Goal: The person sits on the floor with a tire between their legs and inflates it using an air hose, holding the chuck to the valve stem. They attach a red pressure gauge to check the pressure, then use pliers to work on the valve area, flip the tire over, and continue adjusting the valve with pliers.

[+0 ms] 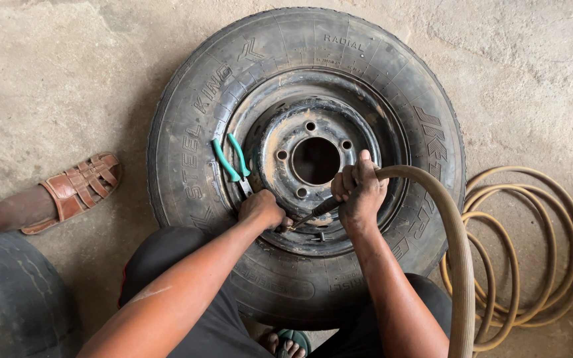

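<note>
Down on the concrete floor (67, 66) lies a big black tyre (392, 86) flat on its side, with raised lettering moulded around its sidewall; the letters are the same black as the rubber. Inside it sits a rusty steel rim (280, 142) with a round centre hole and small bolt holes around it. Green-handled pliers (232, 161) rest on the rim, just above the left hand (262, 209), which is closed at the rim's lower edge; what it holds I cannot tell. The right hand (359, 192) is closed around the dark end of a tan air hose (455, 252), near the left one. More hose lies coiled (532, 245) to the right of the tyre. At the left, a foot in a brown sandal (77, 189).
</note>
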